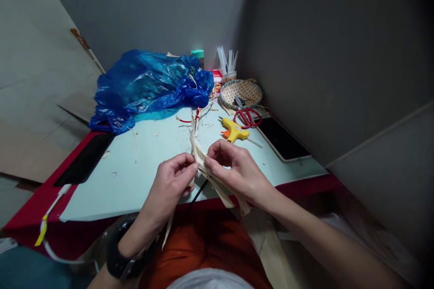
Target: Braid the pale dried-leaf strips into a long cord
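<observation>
Pinching pale, ribbon-like strips (199, 156) in the head view, the left hand (176, 176) and right hand (233, 165) each press thumb to fingers in a close grip. The strips are between the hands, above the near side of the table (135, 176), with loose ends hanging below. They look light, bendable and dry, likely to split if tugged; the gathered middle seems the safest hold. Beyond lie a hard yellow glue gun (236, 132), red-handled scissors (247, 118), a round woven basket (232, 91) and a crinkled, glossy blue plastic bag (145, 86).
</observation>
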`<state>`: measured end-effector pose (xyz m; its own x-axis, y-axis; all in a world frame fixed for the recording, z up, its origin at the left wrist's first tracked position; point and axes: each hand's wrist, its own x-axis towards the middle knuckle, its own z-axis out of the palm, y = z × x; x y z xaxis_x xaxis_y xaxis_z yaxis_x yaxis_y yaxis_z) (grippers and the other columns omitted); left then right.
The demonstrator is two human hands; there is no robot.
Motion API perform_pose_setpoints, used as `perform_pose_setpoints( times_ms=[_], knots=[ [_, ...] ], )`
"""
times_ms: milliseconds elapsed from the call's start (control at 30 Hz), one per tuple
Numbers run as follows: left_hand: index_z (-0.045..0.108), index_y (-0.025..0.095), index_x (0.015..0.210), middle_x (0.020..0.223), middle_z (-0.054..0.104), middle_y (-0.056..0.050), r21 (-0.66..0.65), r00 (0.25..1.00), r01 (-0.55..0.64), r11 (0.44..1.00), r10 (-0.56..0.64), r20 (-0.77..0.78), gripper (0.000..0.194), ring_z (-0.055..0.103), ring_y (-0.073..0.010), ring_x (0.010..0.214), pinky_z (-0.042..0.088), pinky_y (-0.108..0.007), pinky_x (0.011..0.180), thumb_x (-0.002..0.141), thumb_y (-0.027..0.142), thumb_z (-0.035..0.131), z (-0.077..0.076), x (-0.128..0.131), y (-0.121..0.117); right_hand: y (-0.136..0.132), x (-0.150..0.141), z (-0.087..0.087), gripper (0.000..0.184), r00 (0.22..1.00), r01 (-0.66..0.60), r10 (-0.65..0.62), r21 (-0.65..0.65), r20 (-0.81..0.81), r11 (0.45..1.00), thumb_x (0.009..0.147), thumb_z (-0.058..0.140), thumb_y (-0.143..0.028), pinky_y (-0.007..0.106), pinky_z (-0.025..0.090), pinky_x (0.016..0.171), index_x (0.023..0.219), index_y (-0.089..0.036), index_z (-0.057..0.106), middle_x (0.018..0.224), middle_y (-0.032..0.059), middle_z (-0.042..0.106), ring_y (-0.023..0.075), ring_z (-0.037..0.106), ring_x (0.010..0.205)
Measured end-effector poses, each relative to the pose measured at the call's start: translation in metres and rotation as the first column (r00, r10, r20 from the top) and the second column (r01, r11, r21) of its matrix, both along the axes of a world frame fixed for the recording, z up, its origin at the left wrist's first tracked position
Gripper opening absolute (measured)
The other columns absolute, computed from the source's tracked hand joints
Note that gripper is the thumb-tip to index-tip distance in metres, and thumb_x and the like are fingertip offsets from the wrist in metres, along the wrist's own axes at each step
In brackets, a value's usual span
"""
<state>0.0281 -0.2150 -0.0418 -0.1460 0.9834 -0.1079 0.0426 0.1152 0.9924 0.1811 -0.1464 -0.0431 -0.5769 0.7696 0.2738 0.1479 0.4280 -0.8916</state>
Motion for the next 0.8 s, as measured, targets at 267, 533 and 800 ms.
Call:
perform_pose_setpoints(
  times_ms=[267, 533, 800],
  knots=[
    [0.057, 0.016, 0.072, 0.059, 0.046, 0.006, 0.046, 0.996, -0.073, 0.996, 0.07, 0.062, 0.022, 0.036, -0.0044, 0.042, 0.025, -0.019, 0.041, 0.079, 0.034, 0.067, 0.0, -0.002, 0.001, -0.005, 0.001, -0.002, 0.01, 0.999, -0.046, 0.045, 0.067, 0.015, 0.997, 0.09, 0.053, -0.028, 0.023, 0.041, 0.063, 0.086, -0.019, 0.054, 0.074, -0.0013, 0.057, 0.0113, 0.053, 0.066],
    [0.06, 0.014, 0.068, 0.058, 0.053, 0.002, 0.039, 0.98, -0.127, 0.991, 0.12, 0.159, 0.023, 0.042, -0.0062, 0.041, 0.027, -0.02, 0.039, 0.082, 0.031, 0.061, -0.005, -0.003, 0.004, -0.007, 0.004, 0.007, 0.016, 0.996, -0.077, 0.069, 0.173, 0.053, 0.982, 0.093, 0.049, -0.023, 0.025, 0.04, 0.071, 0.085, -0.018, 0.062, 0.08, 0.0006, 0.062, 0.0126, 0.056, 0.075],
    [0.059, 0.014, 0.071, 0.059, 0.053, 0.002, 0.058, 0.985, -0.095, 0.994, 0.085, 0.153, 0.021, 0.042, -0.006, 0.043, 0.029, -0.02, 0.041, 0.083, 0.031, 0.06, -0.006, -0.002, 0.003, -0.003, -0.002, 0.004, 0.015, 0.995, -0.036, 0.024, 0.129, 0.098, 0.991, 0.085, 0.062, -0.03, 0.025, 0.036, 0.061, 0.079, -0.018, 0.054, 0.073, -0.0012, 0.058, 0.0111, 0.049, 0.062]
  ],
)
